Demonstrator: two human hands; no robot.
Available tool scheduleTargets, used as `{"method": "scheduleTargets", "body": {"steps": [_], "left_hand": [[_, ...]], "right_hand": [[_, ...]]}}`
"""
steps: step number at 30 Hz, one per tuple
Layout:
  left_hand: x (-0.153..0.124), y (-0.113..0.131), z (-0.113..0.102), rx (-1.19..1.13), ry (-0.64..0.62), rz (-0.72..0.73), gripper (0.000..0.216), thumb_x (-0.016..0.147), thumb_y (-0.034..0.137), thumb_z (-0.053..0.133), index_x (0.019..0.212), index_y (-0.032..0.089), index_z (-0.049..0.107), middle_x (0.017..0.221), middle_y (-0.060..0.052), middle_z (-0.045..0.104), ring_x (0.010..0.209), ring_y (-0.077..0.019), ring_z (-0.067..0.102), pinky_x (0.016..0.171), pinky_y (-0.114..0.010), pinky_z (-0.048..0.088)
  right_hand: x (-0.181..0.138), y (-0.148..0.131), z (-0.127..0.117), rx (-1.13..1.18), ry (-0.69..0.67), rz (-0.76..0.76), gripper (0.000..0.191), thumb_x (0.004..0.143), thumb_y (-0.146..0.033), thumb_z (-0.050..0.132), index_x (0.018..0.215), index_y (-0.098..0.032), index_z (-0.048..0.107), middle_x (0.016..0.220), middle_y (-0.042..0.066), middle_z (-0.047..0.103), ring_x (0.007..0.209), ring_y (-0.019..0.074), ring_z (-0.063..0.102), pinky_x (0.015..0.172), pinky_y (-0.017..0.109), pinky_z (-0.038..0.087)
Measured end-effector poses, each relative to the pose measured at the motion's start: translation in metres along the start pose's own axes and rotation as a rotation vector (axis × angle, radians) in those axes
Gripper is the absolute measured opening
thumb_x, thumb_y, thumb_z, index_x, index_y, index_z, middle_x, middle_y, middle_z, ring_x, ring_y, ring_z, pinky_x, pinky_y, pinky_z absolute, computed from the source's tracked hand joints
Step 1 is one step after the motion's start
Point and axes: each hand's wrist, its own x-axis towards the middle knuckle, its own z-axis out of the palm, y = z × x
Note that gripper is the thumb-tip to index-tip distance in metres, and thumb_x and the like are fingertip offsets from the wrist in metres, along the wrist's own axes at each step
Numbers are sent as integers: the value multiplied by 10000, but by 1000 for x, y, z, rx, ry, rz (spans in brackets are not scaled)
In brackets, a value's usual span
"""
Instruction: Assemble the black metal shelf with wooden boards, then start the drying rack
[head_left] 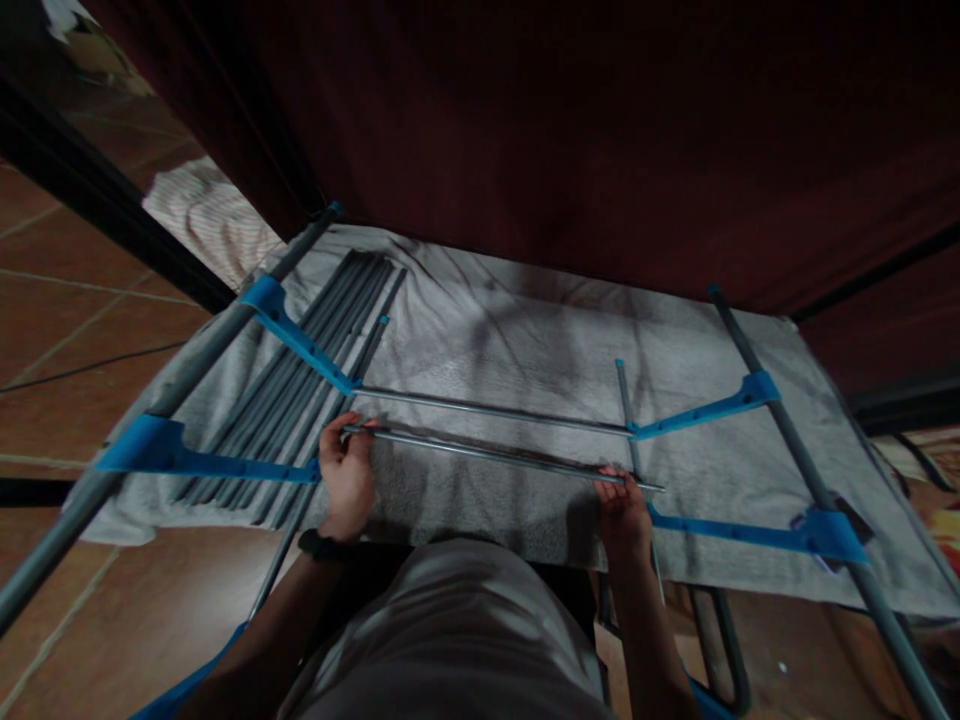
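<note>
I hold a thin grey metal rod level across a drying-rack frame. My left hand pinches the rod's left end, next to a blue plastic bracket. My right hand grips the rod near its right end, beside another blue bracket. A second rod is fitted between the two farther blue brackets. Several loose grey rods lie in a bundle on the grey towel at the left.
Grey side tubes of the frame run along the left and the right. A dark red curtain hangs behind. Brown floor tiles and a striped cloth are at the left.
</note>
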Motion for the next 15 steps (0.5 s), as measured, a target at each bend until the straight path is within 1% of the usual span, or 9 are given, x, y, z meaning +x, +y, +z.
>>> {"method": "scheduleTargets", "body": {"steps": [2,4,7,10,12,15], "left_hand": [[0,1,2,-55,-1,-16,359,778,295,751,1097,258,592,1049,7,676,912,-155,695,934,-320,517],[-1,1,2,-78,1,-63,373,780,291,747,1107,280,567,1064,14,674,905,-153,712,928,-322,533],[-5,3,3,-98,-6,-139,401,799,280,738,1139,306,529,1025,20,699,912,-169,737,961,-358,550],[-9,9,5,-167,8,-208,458,796,230,745,1174,297,494,966,26,724,906,-175,755,987,-389,561],[-10,14,6,-203,14,-245,472,809,213,736,1195,287,476,915,28,737,877,-175,761,962,-383,572],[-11,19,8,-215,-6,-278,443,837,226,714,1206,289,476,872,31,748,842,-177,767,888,-344,584]], "right_hand": [[-1,0,1,-3,10,-9,114,835,-272,714,904,-204,654,858,11,763,813,121,767,762,232,645],[-2,0,0,-7,0,-17,118,831,-268,711,915,-202,661,879,19,768,828,127,771,761,241,648],[-2,2,-1,-21,-17,-32,142,831,-286,732,924,-202,666,897,18,773,841,135,774,762,258,655],[-2,4,-1,-25,-6,-38,219,799,-295,802,937,-192,665,892,14,777,847,138,773,769,261,659],[-1,5,0,-18,11,-43,265,774,-299,837,934,-185,659,887,18,780,854,141,774,775,259,662],[-1,5,0,2,17,-44,284,766,-316,851,916,-187,647,888,19,783,860,141,775,778,255,665]]}}
